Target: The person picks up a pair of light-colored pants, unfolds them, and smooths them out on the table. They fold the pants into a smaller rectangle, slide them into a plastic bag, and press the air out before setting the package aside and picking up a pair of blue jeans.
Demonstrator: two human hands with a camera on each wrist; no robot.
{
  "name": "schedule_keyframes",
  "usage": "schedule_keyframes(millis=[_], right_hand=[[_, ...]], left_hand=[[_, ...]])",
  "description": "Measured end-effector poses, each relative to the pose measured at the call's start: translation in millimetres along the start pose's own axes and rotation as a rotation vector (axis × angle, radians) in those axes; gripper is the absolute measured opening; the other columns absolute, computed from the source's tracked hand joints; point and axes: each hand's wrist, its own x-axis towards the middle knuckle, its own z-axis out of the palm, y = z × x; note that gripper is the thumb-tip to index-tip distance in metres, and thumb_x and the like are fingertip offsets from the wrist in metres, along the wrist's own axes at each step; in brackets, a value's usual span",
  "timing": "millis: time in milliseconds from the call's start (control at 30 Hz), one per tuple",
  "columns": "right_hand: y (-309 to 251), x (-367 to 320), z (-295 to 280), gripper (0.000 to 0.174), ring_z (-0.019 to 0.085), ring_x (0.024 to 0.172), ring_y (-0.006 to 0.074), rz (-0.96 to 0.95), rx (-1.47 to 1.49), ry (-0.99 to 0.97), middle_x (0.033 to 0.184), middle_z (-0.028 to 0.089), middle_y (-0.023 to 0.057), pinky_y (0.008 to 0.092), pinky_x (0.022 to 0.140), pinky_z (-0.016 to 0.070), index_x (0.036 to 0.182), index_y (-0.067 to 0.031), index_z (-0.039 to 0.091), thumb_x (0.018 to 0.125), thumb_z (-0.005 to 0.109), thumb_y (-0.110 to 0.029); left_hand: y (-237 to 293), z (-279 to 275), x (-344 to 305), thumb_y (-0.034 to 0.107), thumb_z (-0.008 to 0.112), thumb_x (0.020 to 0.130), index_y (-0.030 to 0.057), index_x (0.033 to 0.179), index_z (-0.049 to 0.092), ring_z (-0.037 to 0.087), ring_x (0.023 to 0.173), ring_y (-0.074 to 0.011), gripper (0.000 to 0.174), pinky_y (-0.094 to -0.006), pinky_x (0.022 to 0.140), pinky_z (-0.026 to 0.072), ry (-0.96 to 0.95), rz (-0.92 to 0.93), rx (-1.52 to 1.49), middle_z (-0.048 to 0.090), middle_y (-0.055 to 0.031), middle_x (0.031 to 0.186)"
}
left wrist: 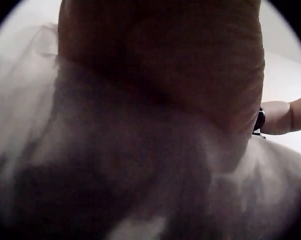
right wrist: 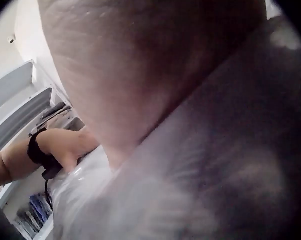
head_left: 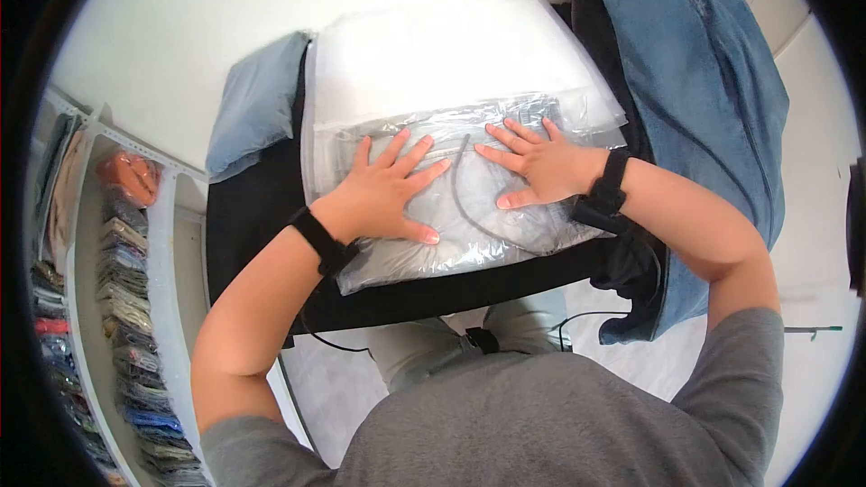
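Note:
A clear plastic bag (head_left: 397,257) with a pale grey folded item inside lies near the front edge of the black-covered table. My left hand (head_left: 383,197) presses flat on its left part, fingers spread. Flat on its right part rests my right hand (head_left: 550,167), fingers also spread and pointing up and left. A grey curved line shows through the plastic between them. In the left wrist view the palm (left wrist: 165,65) is dark and close against the bag (left wrist: 20,110). The right wrist view has the palm (right wrist: 140,65) over the bag (right wrist: 85,200), fingertips hidden.
White translucent plastic sheets (head_left: 442,54) lie beyond the bag. A blue-grey packet (head_left: 257,104) sits at the back left, and blue jeans (head_left: 704,99) drape over the right side. Shelves at the left hold stacks of bagged clothes (head_left: 131,307). A black cable (head_left: 329,343) hangs below the table edge.

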Motion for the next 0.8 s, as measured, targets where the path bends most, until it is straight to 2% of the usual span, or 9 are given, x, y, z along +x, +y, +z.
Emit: schedule_keyframes(millis=[333, 433, 467, 567, 633, 667, 700, 767, 800], right_hand=[[6.5, 8.2, 2.3, 0.085, -0.001, 0.143, 0.033, -0.001, -0.01, -0.046, 0.155, 0.004, 0.0125, 0.0644, 0.107, 0.0053, 0.149, -0.0252, 0.01, 0.084, 0.04, -0.069], [6.4, 8.4, -3.4, 0.085, 0.0, 0.143, 0.0336, -0.016, -0.012, -0.057, 0.155, 0.004, 0.0129, 0.0648, 0.107, 0.0069, 0.149, -0.0264, 0.009, 0.084, 0.042, -0.069], [4.7, 7.5, -6.3, 0.085, 0.002, 0.143, 0.0339, -0.021, 0.002, -0.073, 0.155, 0.005, 0.0121, 0.0647, 0.107, 0.0091, 0.149, -0.0256, 0.011, 0.083, 0.048, -0.064], [8.9, 5.4, -18.2, 0.086, 0.007, 0.142, 0.0329, -0.038, -0.004, -0.093, 0.155, 0.009, 0.0111, 0.0642, 0.107, 0.0136, 0.149, -0.0248, 0.015, 0.081, 0.059, -0.054], [10.6, -0.7, -30.4, 0.087, 0.01, 0.142, 0.0316, -0.05, -0.026, -0.099, 0.155, 0.011, 0.0109, 0.0636, 0.107, 0.0158, 0.148, -0.0248, 0.017, 0.079, 0.065, -0.048], [7.4, -6.4, -34.7, 0.086, 0.013, 0.142, 0.0304, 0.028, -0.116, -0.106, 0.154, 0.014, 0.0108, 0.0625, 0.107, 0.0177, 0.147, -0.0246, 0.02, 0.078, 0.067, -0.043], [2.8, -12.4, -36.9, 0.085, 0.017, 0.141, 0.0291, 0.105, -0.205, -0.116, 0.153, 0.017, 0.0107, 0.0614, 0.107, 0.0197, 0.146, -0.0244, 0.024, 0.076, 0.07, -0.037], [-9.5, -32.9, -21.4, 0.073, 0.026, 0.138, 0.0281, 0.18, -0.364, 0.122, 0.149, 0.029, 0.0108, 0.0597, 0.106, 0.0239, 0.142, -0.0221, 0.035, 0.078, 0.067, -0.037], [-24.5, -44.2, -15.1, 0.068, 0.028, 0.137, 0.0286, 0.15, -0.354, 0.213, 0.147, 0.031, 0.0112, 0.0595, 0.105, 0.0253, 0.141, -0.0211, 0.037, 0.081, 0.064, -0.038]], left_hand=[[-5.3, 4.4, 5.6, 0.073, 0.061, 0.065, 0.0197, 0.146, 0.026, 0.006, 0.141, -0.0385, 0.103, -0.0635, 0.107, 0.0061, -0.016, 0.018, -0.076, 0.013, -0.0155, 0.153], [-5.7, 3.9, 6.1, 0.071, 0.06, 0.068, 0.0191, 0.147, 0.025, 0.006, 0.141, -0.0385, 0.101, -0.065, 0.106, 0.0057, -0.035, 0.026, -0.081, 0.013, -0.0165, 0.153], [-5.1, 0.1, 5.6, 0.071, 0.06, 0.068, 0.0191, 0.147, 0.025, 0.006, 0.141, -0.0385, 0.101, -0.065, 0.106, 0.0057, -0.02, 0.024, -0.065, 0.013, -0.0165, 0.153], [-8.5, -15.4, 10.0, 0.066, 0.06, 0.073, 0.0182, 0.146, 0.027, 0.006, 0.142, -0.0376, 0.093, -0.059, 0.11, 0.0084, -0.097, 0.018, -0.089, 0.013, -0.0177, 0.153], [-17.3, -32.5, 20.9, 0.061, 0.059, 0.077, 0.0153, 0.145, 0.03, 0.009, 0.141, -0.0368, 0.088, -0.0495, 0.113, 0.0119, -0.277, 0.019, -0.328, 0.015, -0.0187, 0.152], [-17.8, -40.4, 25.4, 0.055, 0.058, 0.08, 0.0087, 0.143, 0.032, 0.017, 0.14, -0.0368, 0.082, -0.0436, 0.113, 0.0176, -0.291, 0.022, -0.273, 0.021, -0.0201, 0.15], [-14.7, -42.9, 29.0, 0.055, 0.058, 0.08, 0.0087, 0.143, 0.032, 0.017, 0.14, -0.0368, 0.082, -0.0436, 0.113, 0.0176, -0.278, 0.02, -0.264, 0.021, -0.0201, 0.15], [-8.3, -41.0, 39.4, 0.052, 0.057, 0.083, 0.0028, 0.14, 0.035, 0.026, 0.136, -0.0375, 0.079, -0.0458, 0.111, 0.0217, -0.063, 0.122, -0.171, 0.027, -0.0207, 0.148], [4.6, -45.3, 36.5, 0.052, 0.057, 0.083, 0.0028, 0.14, 0.035, 0.026, 0.136, -0.0375, 0.079, -0.0458, 0.111, 0.0217, -0.049, 0.12, -0.166, 0.027, -0.0207, 0.148]])
